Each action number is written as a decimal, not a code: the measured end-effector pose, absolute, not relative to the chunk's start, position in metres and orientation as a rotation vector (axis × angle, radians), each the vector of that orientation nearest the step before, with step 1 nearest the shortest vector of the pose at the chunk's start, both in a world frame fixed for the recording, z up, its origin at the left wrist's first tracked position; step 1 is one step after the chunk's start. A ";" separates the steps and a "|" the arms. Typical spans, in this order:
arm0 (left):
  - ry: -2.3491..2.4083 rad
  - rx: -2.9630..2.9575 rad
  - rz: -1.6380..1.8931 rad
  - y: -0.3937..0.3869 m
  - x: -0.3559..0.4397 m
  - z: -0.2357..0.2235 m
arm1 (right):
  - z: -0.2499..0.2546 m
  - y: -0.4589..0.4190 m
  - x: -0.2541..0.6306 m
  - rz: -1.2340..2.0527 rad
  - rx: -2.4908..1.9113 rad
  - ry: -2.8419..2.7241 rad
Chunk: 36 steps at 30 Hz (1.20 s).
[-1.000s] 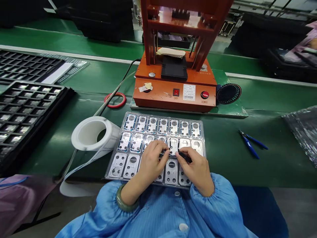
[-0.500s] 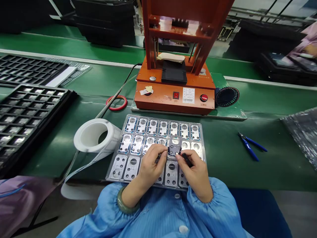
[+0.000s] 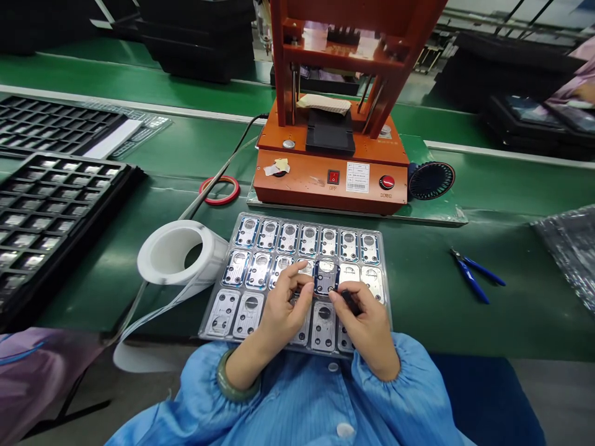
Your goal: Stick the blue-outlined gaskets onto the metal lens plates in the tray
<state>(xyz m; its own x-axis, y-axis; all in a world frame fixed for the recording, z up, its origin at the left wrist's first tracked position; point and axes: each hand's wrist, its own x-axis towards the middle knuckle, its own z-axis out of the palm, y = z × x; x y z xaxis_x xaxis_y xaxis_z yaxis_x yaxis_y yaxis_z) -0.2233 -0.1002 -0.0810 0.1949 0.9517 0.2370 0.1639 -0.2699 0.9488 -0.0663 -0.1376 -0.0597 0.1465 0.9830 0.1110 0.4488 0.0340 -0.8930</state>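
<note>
A clear tray (image 3: 211, 316) holds rows of small flat rectangular plates with round openings, several edged in blue. One darker plate with a blue rim (image 3: 326, 279) lies at a pocket of the middle row, between my hands. My left hand (image 3: 283, 303) is at its left side, index finger lifted away from the thumb and the thumb tip close to the plate's edge. My right hand (image 3: 369, 322) is closed around a short black object (image 3: 350, 302), mostly hidden by the fingers. Its thumb tip meets the lower right corner of the dark plate.
An orange press machine (image 3: 330, 170) stands behind the tray. Left are a white roll (image 3: 171, 254), red tape (image 3: 219, 191) and a black compartment tray (image 3: 46, 217). Blue-handled cutters (image 3: 475, 274) and clear plastic sheets (image 3: 569, 254) lie right. A person's sleeve (image 3: 574, 74) shows far right.
The dark plate has gone from raised and held between both hands to lying lower, in line with the tray's row. My left fingers have spread off its edge.
</note>
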 end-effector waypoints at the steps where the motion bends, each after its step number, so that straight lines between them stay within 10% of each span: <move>1: 1.083 1.618 1.163 -0.100 -0.223 -0.080 | -0.060 -0.138 -0.067 0.769 -1.549 -1.441; 36: 1.155 1.651 1.163 -0.103 -0.224 -0.082 | -0.067 -0.139 -0.065 0.860 -1.397 -1.642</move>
